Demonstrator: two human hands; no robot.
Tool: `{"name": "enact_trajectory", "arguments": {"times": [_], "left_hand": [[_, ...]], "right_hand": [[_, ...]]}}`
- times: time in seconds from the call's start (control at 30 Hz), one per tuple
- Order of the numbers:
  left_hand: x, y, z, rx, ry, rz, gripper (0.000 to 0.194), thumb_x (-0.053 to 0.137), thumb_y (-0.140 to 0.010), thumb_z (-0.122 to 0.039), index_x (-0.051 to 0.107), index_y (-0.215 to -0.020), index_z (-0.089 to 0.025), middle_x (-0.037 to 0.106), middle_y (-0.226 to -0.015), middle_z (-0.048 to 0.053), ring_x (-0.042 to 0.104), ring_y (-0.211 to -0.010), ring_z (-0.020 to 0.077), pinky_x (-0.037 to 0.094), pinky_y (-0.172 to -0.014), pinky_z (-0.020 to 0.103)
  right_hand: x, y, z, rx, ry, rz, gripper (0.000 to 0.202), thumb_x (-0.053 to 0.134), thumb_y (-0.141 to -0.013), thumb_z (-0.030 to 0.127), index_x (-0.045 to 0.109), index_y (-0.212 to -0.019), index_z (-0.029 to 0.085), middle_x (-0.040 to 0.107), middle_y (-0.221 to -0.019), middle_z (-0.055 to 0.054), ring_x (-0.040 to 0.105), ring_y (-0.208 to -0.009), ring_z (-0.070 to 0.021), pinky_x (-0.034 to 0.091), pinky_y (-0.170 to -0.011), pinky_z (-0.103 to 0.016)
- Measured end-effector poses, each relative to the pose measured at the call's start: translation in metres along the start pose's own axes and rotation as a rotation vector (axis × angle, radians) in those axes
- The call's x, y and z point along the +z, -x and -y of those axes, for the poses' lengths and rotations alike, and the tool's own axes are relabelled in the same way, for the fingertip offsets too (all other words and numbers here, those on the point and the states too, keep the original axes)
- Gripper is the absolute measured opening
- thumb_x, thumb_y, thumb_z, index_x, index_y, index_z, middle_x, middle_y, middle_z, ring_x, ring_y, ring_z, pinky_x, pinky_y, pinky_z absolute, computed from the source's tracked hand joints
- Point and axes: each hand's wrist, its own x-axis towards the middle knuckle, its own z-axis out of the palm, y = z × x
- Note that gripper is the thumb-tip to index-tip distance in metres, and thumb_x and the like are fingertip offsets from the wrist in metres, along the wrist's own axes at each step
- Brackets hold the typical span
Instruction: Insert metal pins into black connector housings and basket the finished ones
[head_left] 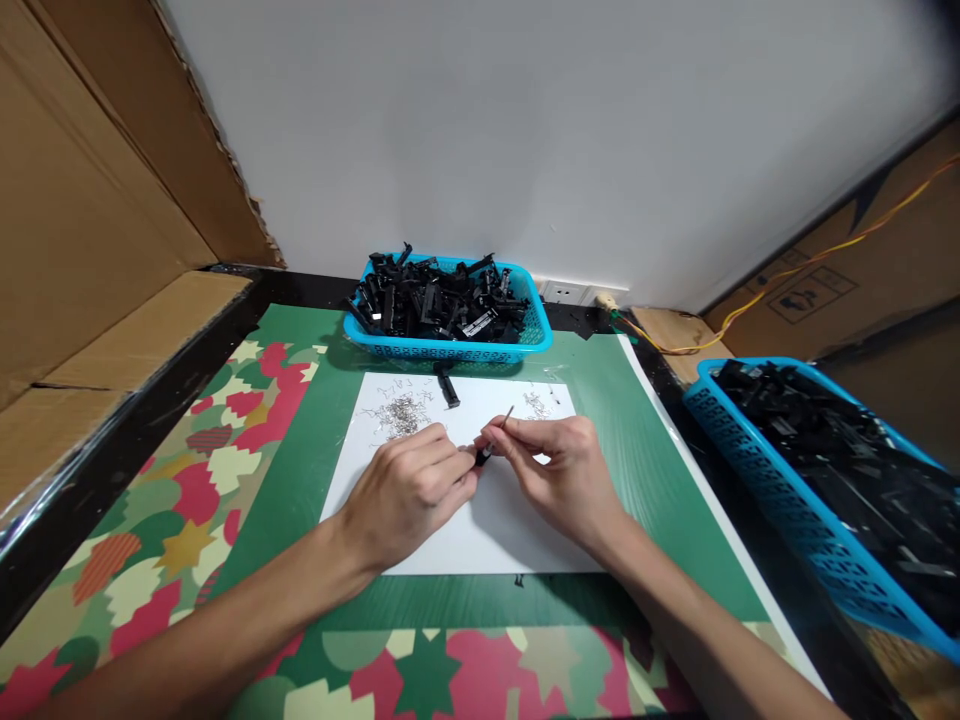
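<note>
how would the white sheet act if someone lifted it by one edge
The white sheet looks thin and flat, so it is probably light and might sag. The metal bits lie loose on it, so they would likely slide. The black part lying across its far edge might slip off too.

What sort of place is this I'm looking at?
Probably a workshop corner for handling small parts: a blue basket is heaped with black pieces, and many small metal bits lie scattered on a white sheet.
</note>
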Motion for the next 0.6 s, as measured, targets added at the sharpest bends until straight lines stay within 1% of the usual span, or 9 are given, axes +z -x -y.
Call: {"name": "enact_trajectory", "arguments": {"times": [0.1,0.23,0.47,0.53,0.6], "left_hand": [[0.001,0.001,0.000,0.006,0.017,-0.002,0.020,0.060,-0.100,-0.009,0.074,-0.087,-0.013,0.074,-0.080,0.006,0.067,-0.076,0.0206,0.057,-0.067,0.034],[0.002,0.002,0.002,-0.009,0.051,0.006,0.018,0.061,-0.100,-0.008,0.075,-0.090,-0.012,0.074,-0.082,0.007,0.067,-0.077,0.0211,0.058,-0.069,0.035],[0.002,0.004,0.002,-0.040,0.104,0.021,0.017,0.061,-0.098,-0.007,0.074,-0.089,-0.012,0.073,-0.082,0.007,0.066,-0.078,0.0207,0.056,-0.070,0.034],[0.002,0.004,0.003,-0.049,0.115,0.014,0.017,0.061,-0.098,-0.007,0.073,-0.087,-0.013,0.072,-0.079,0.006,0.065,-0.076,0.0203,0.055,-0.068,0.034],[0.003,0.003,0.003,-0.056,0.117,0.001,0.018,0.061,-0.099,-0.009,0.073,-0.086,-0.013,0.071,-0.077,0.005,0.063,-0.075,0.0199,0.053,-0.067,0.033]], "right_hand": [[-0.001,-0.001,0.001,0.010,-0.013,0.017,0.031,0.060,-0.105,0.028,0.083,-0.087,0.017,0.080,-0.076,-0.005,0.072,-0.061,-0.0159,0.058,-0.064,-0.029],[-0.001,0.001,0.001,0.024,-0.008,0.020,0.032,0.061,-0.105,0.032,0.084,-0.088,0.018,0.080,-0.076,-0.006,0.072,-0.062,-0.0170,0.059,-0.063,-0.030],[0.005,0.005,0.001,0.029,-0.017,-0.017,0.034,0.061,-0.104,0.035,0.085,-0.086,0.019,0.079,-0.072,-0.006,0.071,-0.060,-0.0176,0.060,-0.061,-0.030],[0.008,0.006,0.001,0.041,-0.030,-0.036,0.033,0.062,-0.104,0.033,0.085,-0.085,0.019,0.079,-0.073,-0.006,0.072,-0.060,-0.0178,0.060,-0.061,-0.031],[0.012,0.007,0.001,0.055,-0.062,-0.070,0.031,0.063,-0.103,0.031,0.084,-0.084,0.019,0.081,-0.078,-0.007,0.074,-0.064,-0.0191,0.062,-0.066,-0.032]]}}
